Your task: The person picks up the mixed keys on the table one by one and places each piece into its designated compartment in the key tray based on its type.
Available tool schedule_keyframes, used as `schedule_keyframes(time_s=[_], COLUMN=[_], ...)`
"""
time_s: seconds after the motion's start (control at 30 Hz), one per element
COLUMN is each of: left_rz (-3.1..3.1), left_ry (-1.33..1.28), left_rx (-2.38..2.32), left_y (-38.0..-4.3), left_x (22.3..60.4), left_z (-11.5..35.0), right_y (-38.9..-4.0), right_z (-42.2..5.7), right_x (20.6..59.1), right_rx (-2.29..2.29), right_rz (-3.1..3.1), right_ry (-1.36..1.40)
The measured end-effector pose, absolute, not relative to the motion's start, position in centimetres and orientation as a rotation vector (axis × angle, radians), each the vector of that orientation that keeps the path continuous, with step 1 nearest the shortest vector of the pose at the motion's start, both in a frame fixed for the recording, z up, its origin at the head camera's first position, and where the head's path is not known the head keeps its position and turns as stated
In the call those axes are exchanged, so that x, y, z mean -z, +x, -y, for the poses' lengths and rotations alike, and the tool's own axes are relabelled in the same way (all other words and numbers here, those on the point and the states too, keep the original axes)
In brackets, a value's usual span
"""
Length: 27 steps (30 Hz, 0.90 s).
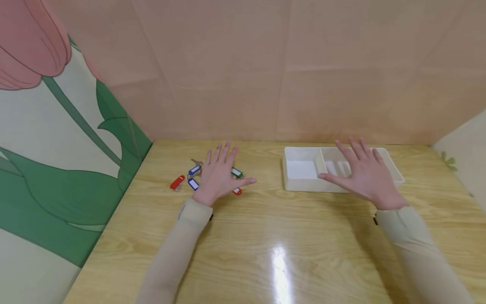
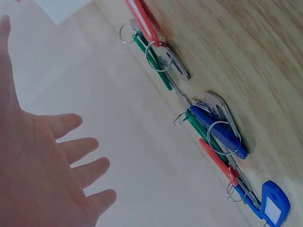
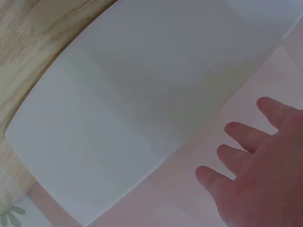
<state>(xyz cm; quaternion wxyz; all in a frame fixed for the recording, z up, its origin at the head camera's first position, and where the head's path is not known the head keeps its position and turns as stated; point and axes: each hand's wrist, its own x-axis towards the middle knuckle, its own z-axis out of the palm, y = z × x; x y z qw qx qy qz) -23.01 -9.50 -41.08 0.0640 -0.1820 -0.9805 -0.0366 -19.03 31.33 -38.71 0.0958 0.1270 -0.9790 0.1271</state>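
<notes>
My left hand (image 1: 217, 179) hovers with fingers spread and straight over a loose group of keys with coloured tags, hiding part of it. Around that hand a red key tag (image 1: 177, 182), a blue key tag (image 1: 195, 170) and a green key tag (image 1: 237, 172) show. Metal keys (image 2: 222, 106) on split rings lie among them in the left wrist view. Fingers spread, my right hand (image 1: 368, 179) is over a white divided box (image 1: 303, 185) and overlaps its right part. The box's outer wall (image 3: 118, 104) fills much of the right wrist view. Both hands hold nothing.
A wood-grain table (image 1: 243, 236) lies under everything. Behind it rises a pinkish cloth backdrop (image 1: 235, 84). A panel with a painted tulip and leaves (image 1: 76, 202) borders the left side, and a pale panel (image 1: 463, 147) the right.
</notes>
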Motion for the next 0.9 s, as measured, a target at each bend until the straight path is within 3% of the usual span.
schedule_keyframes(time_s=[0.9], left_rz=[2.865], left_ry=[-0.708], left_rx=[0.463], left_y=[-19.9], left_x=[41.0], left_z=[12.0], right_y=[-16.8], right_z=[-37.6], right_x=[39.4], right_rx=[-0.523], right_rz=[2.87], right_ry=[0.265])
